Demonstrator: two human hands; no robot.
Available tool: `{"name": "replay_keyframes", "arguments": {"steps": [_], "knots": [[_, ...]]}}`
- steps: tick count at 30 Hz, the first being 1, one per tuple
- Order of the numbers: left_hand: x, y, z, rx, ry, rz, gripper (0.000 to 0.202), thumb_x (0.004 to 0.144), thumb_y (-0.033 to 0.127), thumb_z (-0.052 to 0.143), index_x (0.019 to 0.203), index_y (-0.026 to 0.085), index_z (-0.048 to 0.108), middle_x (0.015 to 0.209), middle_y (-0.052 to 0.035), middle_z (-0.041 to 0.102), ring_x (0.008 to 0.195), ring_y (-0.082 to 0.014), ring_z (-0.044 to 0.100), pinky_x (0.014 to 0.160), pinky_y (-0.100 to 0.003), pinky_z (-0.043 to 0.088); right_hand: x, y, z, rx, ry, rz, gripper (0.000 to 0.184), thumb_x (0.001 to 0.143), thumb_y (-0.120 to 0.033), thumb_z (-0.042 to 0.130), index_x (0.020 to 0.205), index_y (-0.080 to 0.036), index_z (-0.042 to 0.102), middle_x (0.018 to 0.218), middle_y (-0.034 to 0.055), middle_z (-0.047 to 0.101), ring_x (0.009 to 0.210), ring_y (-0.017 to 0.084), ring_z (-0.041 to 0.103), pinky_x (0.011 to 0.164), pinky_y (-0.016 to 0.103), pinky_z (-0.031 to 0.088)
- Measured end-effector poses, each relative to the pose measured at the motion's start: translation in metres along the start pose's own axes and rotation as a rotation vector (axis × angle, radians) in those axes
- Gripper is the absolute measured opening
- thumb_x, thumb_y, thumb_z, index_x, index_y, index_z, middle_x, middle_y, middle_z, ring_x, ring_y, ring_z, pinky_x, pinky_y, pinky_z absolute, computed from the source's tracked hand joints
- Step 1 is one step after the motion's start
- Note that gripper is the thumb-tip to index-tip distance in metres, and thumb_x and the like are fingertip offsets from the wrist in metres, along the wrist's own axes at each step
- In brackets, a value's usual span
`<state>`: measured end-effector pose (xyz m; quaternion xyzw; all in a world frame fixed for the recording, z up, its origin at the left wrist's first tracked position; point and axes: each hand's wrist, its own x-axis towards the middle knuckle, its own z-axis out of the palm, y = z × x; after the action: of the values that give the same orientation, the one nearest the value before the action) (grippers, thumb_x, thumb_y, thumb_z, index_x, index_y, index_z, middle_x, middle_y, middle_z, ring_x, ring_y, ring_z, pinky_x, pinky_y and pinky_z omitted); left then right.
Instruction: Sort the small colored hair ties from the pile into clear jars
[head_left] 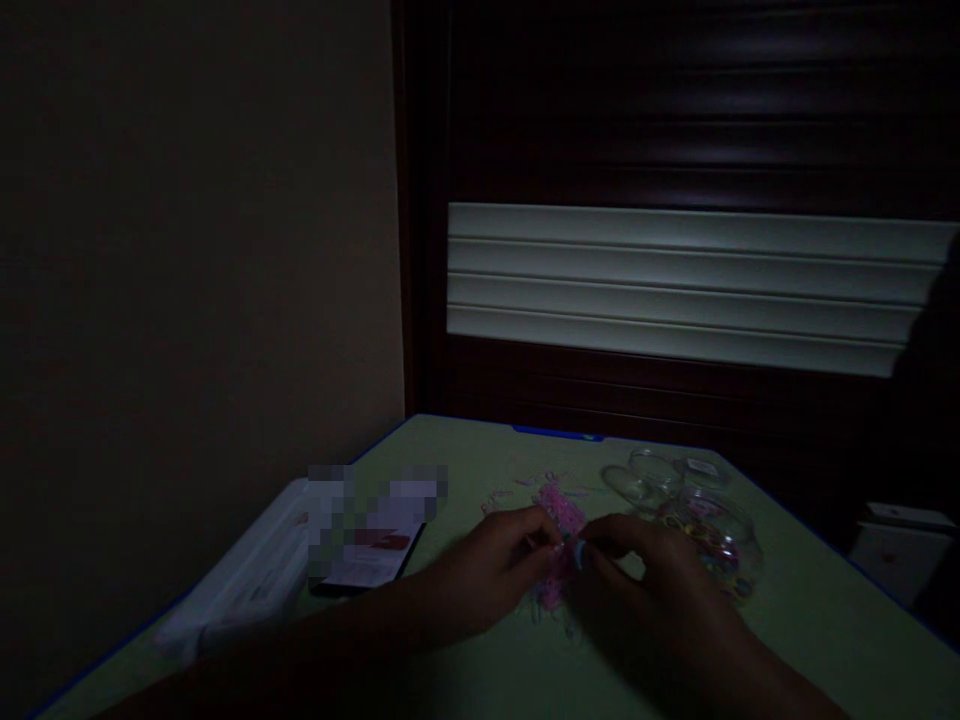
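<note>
A loose heap of small pink and pale loops (561,505), like little rubber bands, lies on the table before me. Over the heap, my left hand (506,560) has thumb and forefinger pinched together; what they hold is too small and dark to name. Close to its right, my right hand (660,570) is closed in a pinch on a small light-blue piece (580,553), whose kind I cannot make out. The fingertips of both hands nearly meet. Part of the heap is hidden behind the fingers.
On the right stands a clear round container (739,540) with coloured loops in it; empty clear cups or lids (634,485) lie behind it. A tablet or phone (375,560) and a whitish translucent box (255,570) lie left on the pale green table (465,450). The room is dim.
</note>
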<state>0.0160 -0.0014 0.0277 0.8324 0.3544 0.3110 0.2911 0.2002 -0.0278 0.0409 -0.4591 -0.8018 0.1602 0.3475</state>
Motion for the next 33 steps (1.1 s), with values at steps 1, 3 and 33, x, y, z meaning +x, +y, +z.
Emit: {"name": "replay_keyframes", "arguments": {"steps": [1,3,33], "knots": [[0.001,-0.001,0.000,0.026,0.012,0.000,0.013,0.087,0.019,0.043,0.081,0.015,0.054,0.072,0.0022,0.053,0.067,-0.0109,0.050,0.061,-0.020,0.038,0.000,0.001,-0.002,-0.012,0.013,0.001,0.020,0.079,-0.016,0.044,0.075,-0.018,0.064,0.069,0.0018,0.065,0.064,0.015,0.059,0.059,0.024,0.042],[0.002,-0.003,-0.002,0.100,0.038,0.008,0.015,0.087,0.017,0.042,0.079,0.015,0.055,0.071,0.0022,0.054,0.066,-0.0108,0.050,0.060,-0.020,0.038,0.000,0.004,-0.008,-0.052,0.040,-0.008,0.020,0.079,-0.016,0.044,0.076,-0.018,0.064,0.069,0.0016,0.065,0.065,0.015,0.059,0.060,0.024,0.043],[0.001,-0.013,-0.010,0.490,0.015,0.138,0.017,0.086,0.013,0.045,0.083,0.018,0.061,0.080,-0.0016,0.057,0.081,-0.0152,0.052,0.073,-0.024,0.038,-0.002,0.046,-0.078,-1.140,0.147,0.169,0.016,0.067,-0.007,0.048,0.068,-0.020,0.058,0.067,0.0069,0.066,0.059,0.021,0.061,0.052,0.030,0.032]]}}
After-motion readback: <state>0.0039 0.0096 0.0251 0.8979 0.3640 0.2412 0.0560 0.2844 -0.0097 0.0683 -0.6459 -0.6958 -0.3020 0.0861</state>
